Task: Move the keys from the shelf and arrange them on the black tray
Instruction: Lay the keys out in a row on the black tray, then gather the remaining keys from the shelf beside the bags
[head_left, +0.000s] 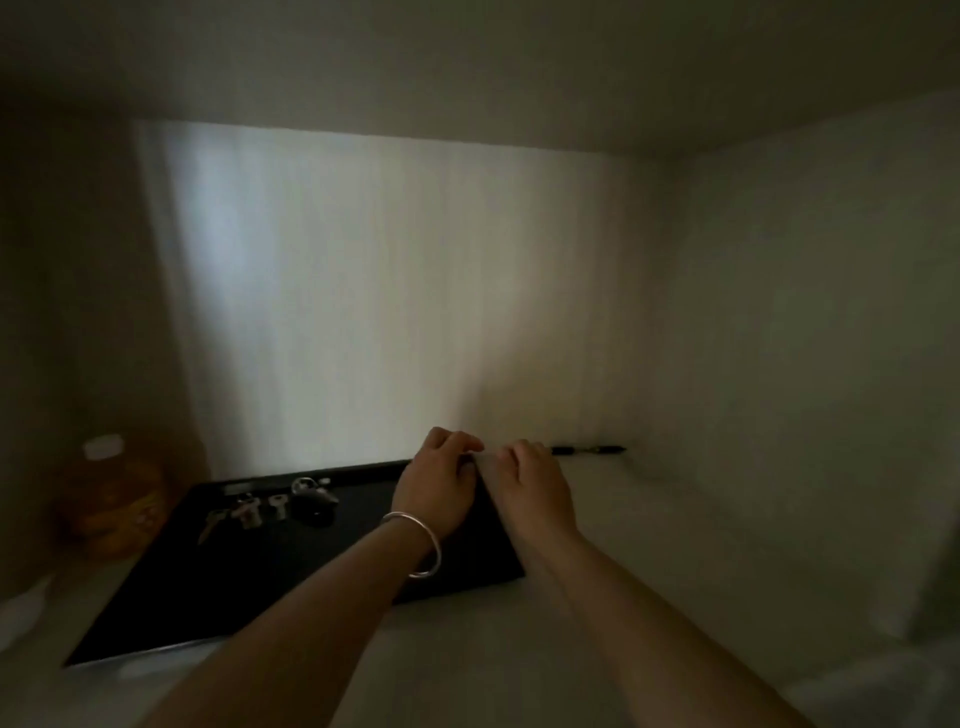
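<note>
Both forearms reach forward; the left hand (435, 480) and right hand (532, 483) meet knuckles-up at the tray's (249, 587) far right corner, fingers curled, grip contents unclear. Keys (249, 512) lie on the tray.

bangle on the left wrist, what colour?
Silver, plain metal bangle on the left wrist; the head view shows it clearly.

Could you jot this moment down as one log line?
hands: left and right together at black tray far right corner | keys on tray | held item: unclear
</note>
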